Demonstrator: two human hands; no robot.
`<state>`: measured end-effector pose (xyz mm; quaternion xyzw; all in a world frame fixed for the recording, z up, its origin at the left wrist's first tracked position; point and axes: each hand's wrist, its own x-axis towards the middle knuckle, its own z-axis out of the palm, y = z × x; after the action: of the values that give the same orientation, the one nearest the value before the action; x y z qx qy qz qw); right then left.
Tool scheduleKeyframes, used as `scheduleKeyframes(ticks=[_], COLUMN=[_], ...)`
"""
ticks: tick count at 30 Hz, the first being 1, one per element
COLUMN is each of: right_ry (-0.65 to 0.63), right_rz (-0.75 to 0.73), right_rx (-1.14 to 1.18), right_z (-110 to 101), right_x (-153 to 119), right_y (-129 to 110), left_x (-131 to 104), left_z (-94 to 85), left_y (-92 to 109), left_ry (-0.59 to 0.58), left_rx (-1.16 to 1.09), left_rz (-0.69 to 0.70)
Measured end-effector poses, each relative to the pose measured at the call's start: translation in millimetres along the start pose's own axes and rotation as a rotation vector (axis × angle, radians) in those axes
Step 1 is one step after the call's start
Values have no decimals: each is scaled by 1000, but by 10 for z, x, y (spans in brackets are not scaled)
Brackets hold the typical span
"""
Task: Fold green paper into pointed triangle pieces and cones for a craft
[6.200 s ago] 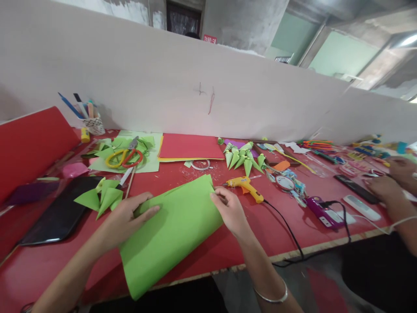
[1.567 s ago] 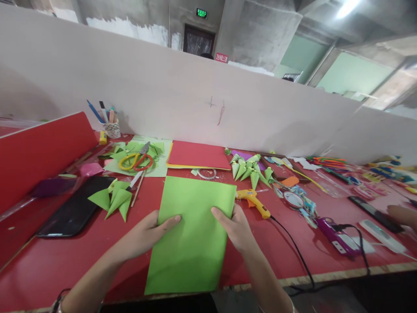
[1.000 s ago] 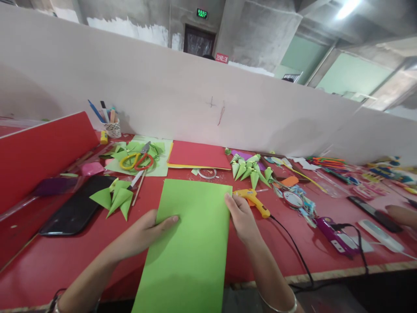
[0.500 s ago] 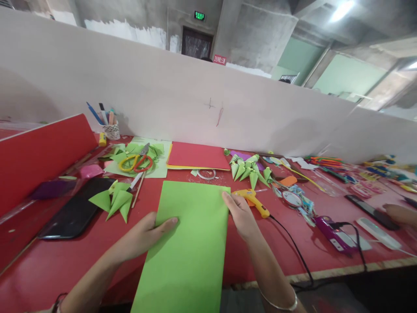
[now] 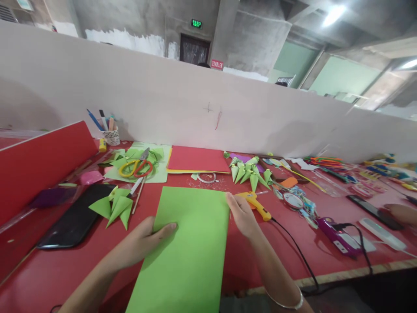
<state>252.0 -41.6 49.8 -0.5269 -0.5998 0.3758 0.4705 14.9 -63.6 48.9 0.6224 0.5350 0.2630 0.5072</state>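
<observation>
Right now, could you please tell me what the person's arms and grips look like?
The left grip and right grip are ungloved, with no rings visible. Both forearms show no sleeves; a thin, silvery bangle circles the right one.

From above and near the left hand [image 5: 146, 239] and right hand [image 5: 243, 217], the head camera faces forward and down toward a white partition [image 5: 156, 100], its far right seemingly blurred.

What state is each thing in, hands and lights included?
Green paper: held two-handed
Left hand grip: closed on left edge
Right hand grip: pinching top right corner
Scissors: lying on green scraps
Glue gun: lying on its side
Power strip: plug inserted
Pen cup: upright, holding pens
Exit sign: lit
Ceiling light: on
</observation>
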Motion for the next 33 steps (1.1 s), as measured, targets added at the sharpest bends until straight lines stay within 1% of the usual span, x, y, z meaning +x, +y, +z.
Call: scheduleKeyframes(ticks=[3, 5, 9, 11, 14, 17, 19, 23, 26, 30, 33], right_ry=[-56, -84, -97, -103, -151, -200, -211, -215, -218, -312, -343], right_rz=[71, 88, 28, -9, -62, -97, -100, -72, -13, 49, 49], right_rx=[-16, -56, -127, -153, -190, -216, -227, -207, -145, -102, -134], right_z=[12, 27, 58, 71, 87, 102, 114, 139, 155, 178, 188], right_x=[-76, -121, -147, -136, -112, -87, -68, -36, -23, -8, 26], right_y=[22, 40, 60, 52, 26, 4, -5, -19, -19, 9, 42], left_x=[-17, -22, -13, -5, 0, -4, -4, 12, 37, 86, 139], left_z=[-30, -38, -34, -45, -92, -148, -171, -189, -213, -280, -346], left_y=[5, 15, 17, 1, -41, -95, -125, -124, -75, -9, 23], left_ry=[-16, -9, -25, -71, -147, -180, -187, -203, -175, -101, -105], left_rx=[1, 0, -41, -108, -198, -198, -214, -250, -203, -121, -82], left_rz=[-51, -79, -108, -136, -199, -257, -276, -284, -250, -219, -207])
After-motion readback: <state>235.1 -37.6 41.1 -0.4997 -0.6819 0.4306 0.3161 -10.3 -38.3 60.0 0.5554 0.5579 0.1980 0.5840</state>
